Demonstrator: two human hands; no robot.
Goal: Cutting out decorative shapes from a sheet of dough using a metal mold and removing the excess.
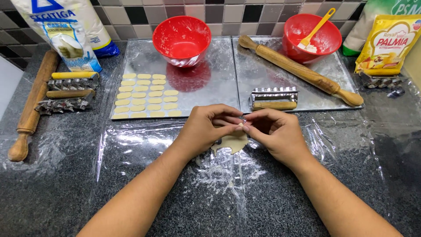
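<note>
Fingertips meet at centre: left hand (207, 127) and right hand (274, 131) pinch a tiny dough bit (240, 125) together, just above the flat dough scrap (231, 143) on the plastic-covered counter (333, 149); beyond, a tray (210, 94) holds rows of oval cut pieces (144, 96), with a ridged roller cutter (274, 98) on the neighbouring tray

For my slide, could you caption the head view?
Both hands, left hand and right hand, pinch dough before a tray.

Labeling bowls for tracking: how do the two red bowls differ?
The left red bowl holds no tool; the right red bowl holds a yellow-handled brush. The left bowl's tray carries rows of dough ovals; the right bowl's tray carries a rolling pin. Both are flour-smeared.
</note>
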